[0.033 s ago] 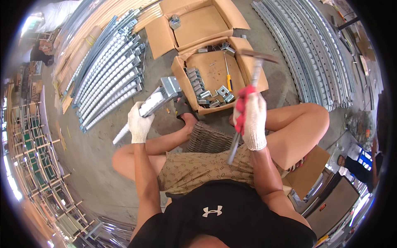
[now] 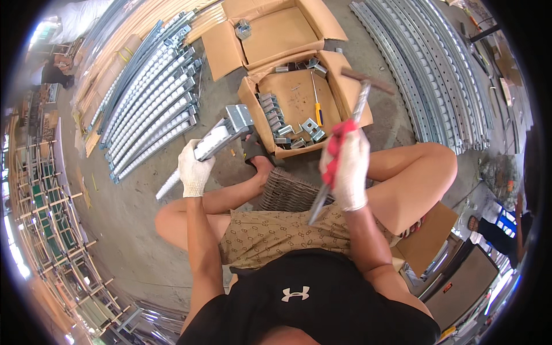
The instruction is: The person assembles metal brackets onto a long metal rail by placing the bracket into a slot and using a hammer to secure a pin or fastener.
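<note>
My left hand (image 2: 196,167), in a white knit glove, is closed around a metal roller track (image 2: 211,142) with white rollers. The track's far end points up and right and carries a bent metal bracket (image 2: 239,118); its other end slants down to the left past my wrist. My right hand (image 2: 348,167), gloved in white with red on the palm side, grips a hammer (image 2: 361,103) by its handle. The hammer head is raised up and to the right, well apart from the bracket. The handle's lower end juts out below my fist.
An open cardboard box (image 2: 299,86) ahead holds metal brackets (image 2: 273,115) and a yellow-handled screwdriver (image 2: 319,114). Another open box (image 2: 282,34) stands behind it. Roller tracks (image 2: 155,98) lie at left, more rails (image 2: 425,75) at right. A woven stool (image 2: 290,192) is between my legs.
The hammer has tilted a little to the right, its head shifting right and slightly down. My right hand has moved slightly left. The left hand and roller track stay almost still.
</note>
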